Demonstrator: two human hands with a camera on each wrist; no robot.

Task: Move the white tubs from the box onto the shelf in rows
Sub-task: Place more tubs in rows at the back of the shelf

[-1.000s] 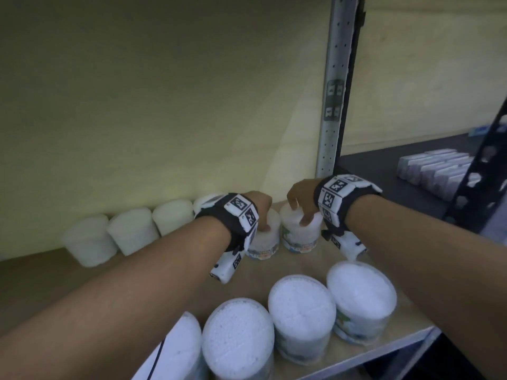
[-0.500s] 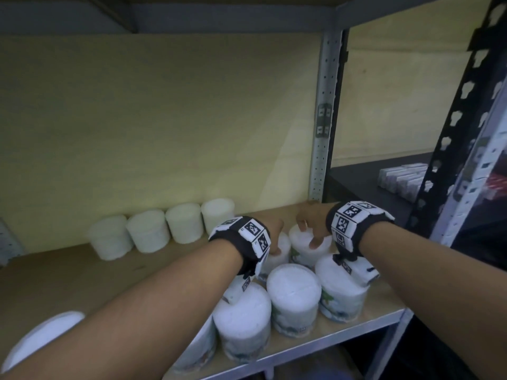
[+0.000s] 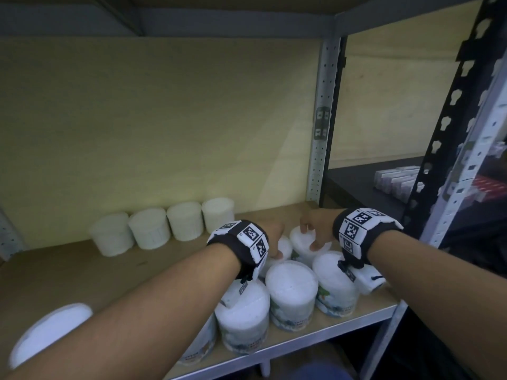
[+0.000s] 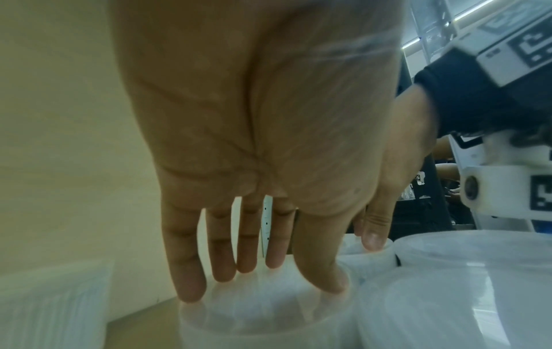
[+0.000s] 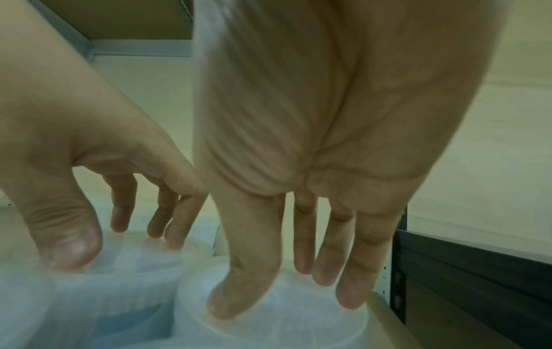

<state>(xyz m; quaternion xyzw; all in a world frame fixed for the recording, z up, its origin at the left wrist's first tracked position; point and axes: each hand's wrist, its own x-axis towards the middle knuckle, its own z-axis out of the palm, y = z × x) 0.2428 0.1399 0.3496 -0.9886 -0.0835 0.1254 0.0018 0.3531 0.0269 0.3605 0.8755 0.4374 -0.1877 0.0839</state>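
Observation:
Two white tubs stand side by side mid-shelf, just behind a front row. My left hand grips the left tub from above; in the left wrist view its fingers and thumb span the lid. My right hand grips the right tub the same way, thumb and fingers on the lid rim. A row of several white tubs lines the back wall. The box is out of view.
Front-row tubs stand at the shelf's front edge, under my wrists. Another white lid shows at lower left. The wooden shelf board is bare on the left. A steel upright bounds the right side; small boxes sit beyond.
The head view has pulled back and risen, showing the shelf above. Both hands stay on the same two tubs, which now stand close behind the front row.

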